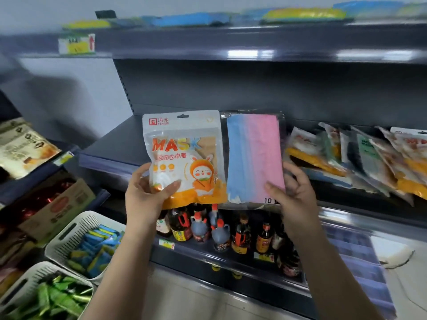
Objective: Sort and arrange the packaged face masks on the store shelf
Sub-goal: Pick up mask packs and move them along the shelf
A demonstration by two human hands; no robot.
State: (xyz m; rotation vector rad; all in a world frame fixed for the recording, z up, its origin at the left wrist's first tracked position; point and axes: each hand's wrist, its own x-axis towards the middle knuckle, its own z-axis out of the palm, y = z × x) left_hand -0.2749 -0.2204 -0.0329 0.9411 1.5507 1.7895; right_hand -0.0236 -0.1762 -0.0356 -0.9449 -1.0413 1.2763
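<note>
My left hand point(147, 192) grips the lower left of a white and orange mask pack point(184, 155) printed "MASK" with a cartoon rabbit. Beside it, my right hand point(291, 192) holds the lower right corner of a clear pack of blue and pink masks point(254, 158). Both packs are held upright, side by side, in front of the dark middle shelf point(115, 146). A leaning row of several more mask packs point(360, 158) lies on the same shelf to the right.
Bottles of sauce point(221, 229) fill the shelf below my hands. Two white baskets point(69, 234) with blue and green packets sit at lower left. Snack bags point(20, 146) and a cardboard box point(57, 209) are at left. Blurred flat packs point(191, 19) lie on the top shelf.
</note>
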